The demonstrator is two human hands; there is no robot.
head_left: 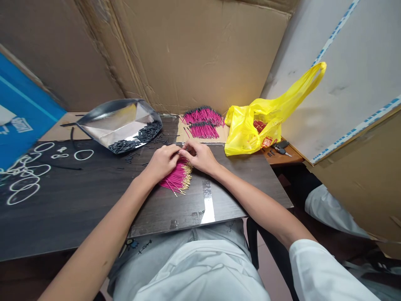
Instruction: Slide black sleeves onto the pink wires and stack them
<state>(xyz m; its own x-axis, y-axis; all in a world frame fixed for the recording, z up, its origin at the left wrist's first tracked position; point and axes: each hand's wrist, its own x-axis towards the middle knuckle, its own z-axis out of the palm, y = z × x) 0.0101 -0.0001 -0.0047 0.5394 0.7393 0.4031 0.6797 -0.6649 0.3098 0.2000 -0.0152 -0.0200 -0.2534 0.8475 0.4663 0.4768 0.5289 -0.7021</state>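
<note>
My left hand and my right hand meet at the far end of a pile of thin pink wires with gold-coloured tips. Both hands are closed, thumb and fingers pinched together, almost touching each other. Whatever lies between the fingertips is too small to make out; a dark speck shows there. The wires lie side by side on the dark table, gold tips to the right. Further back, pink wires with black ends lie in two bunches on a piece of cardboard.
An open silvery bag holds many short black tubes, some spilled beside it. White rubber bands lie at left. A yellow plastic bag with red items stands at right, near a key. Cardboard walls the back.
</note>
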